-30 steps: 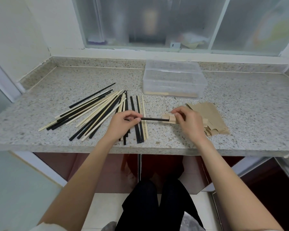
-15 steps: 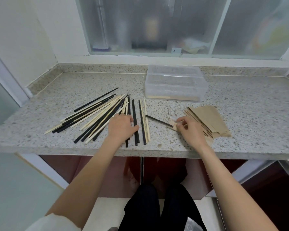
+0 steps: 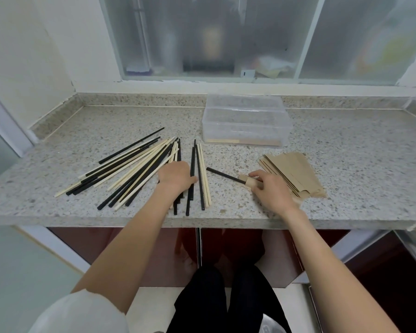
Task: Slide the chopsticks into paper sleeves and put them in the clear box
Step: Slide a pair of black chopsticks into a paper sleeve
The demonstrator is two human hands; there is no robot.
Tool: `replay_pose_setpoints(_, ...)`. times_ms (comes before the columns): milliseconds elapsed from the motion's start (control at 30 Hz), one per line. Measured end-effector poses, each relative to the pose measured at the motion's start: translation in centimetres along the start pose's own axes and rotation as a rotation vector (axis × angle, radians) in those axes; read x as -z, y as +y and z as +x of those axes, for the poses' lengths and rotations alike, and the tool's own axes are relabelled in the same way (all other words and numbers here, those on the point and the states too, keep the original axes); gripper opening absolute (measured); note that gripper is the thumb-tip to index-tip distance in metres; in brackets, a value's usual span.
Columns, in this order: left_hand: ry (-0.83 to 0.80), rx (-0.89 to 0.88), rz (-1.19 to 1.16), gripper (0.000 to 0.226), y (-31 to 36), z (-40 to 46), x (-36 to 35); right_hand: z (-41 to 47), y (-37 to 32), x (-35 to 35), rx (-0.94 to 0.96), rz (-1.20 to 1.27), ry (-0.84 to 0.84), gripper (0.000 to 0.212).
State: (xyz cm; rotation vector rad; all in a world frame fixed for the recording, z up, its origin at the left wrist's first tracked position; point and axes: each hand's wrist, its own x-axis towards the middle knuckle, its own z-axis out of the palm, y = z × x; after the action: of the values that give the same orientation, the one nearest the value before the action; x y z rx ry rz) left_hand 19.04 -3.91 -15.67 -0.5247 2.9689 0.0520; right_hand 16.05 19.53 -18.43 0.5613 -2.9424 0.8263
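Chopstick (image 3: pixel 222 175) half-sleeved (right hand (image 3: pixel 269 191) pinching), clear of counter edge (image 3: pixel 226 222).

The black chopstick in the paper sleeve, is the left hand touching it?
Apart. The head view shows bare counter between the left hand and the sleeved black chopstick.

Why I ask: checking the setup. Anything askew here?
Only mildly: the loose chopsticks lie fanned, black and pale mixed, not aligned. The paper sleeves and clear box look orderly.
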Motion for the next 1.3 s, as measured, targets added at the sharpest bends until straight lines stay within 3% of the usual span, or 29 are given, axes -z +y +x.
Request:
replay_pose_setpoints(167, 0.064, -0.016, -0.003, 0.041, 0.5, 0.1, -0.3, -0.1, 0.2, -0.1, 0.029, -0.029, 0.015, 0.029)
replay_pose_setpoints(300, 0.147, -0.029, -0.005, 0.014, 1.3, 0.0, -0.6, -0.2, 0.4, -0.3, 0.038, -0.036, 0.021, 0.027)
replay_pose_setpoints(400, 0.197, -0.059, -0.07, 0.016, 1.4, 0.2, -0.4, -0.4, 0.6, -0.3, 0.049, -0.026, 0.047, 0.025)
replay_pose_setpoints(500, 0.191, -0.027, -0.197, 0.027, 0.8, 0.9, -0.1, -0.7, 0.6, -0.2, 0.037, -0.008, 0.091, 0.03)
replay_pose_setpoints(600, 0.221, -0.005, -0.371, 0.013, -0.3, 1.0, 0.1, -0.8, 0.6, -0.1, 0.043, 0.016, 0.142, 0.037)
replay_pose_setpoints(667, 0.292, 0.008, -0.561, 0.021, -1.1, 0.6, 0.2, -0.9, 0.7, 0.0, 0.052, 0.022, 0.158, 0.036)
replay_pose_setpoints(867, 0.45, -0.173, -0.887, 0.021, -2.7, -2.2, 0.8, -0.7, 0.3, 1.7, 0.031, 0.172, 0.106, 0.032)
replay_pose_setpoints(1100, 0.486, -0.503, -0.592, 0.023, -4.0, -3.4, -0.4, -0.9, 1.1, 2.8, 0.092, 0.124, 0.091, 0.04)
replay_pose_setpoints(1300, 0.542, -0.531, -0.383, 0.024, -4.7, -3.4, -1.0, -1.3, 2.5, 3.4, 0.192, 0.05, 0.134, 0.037)
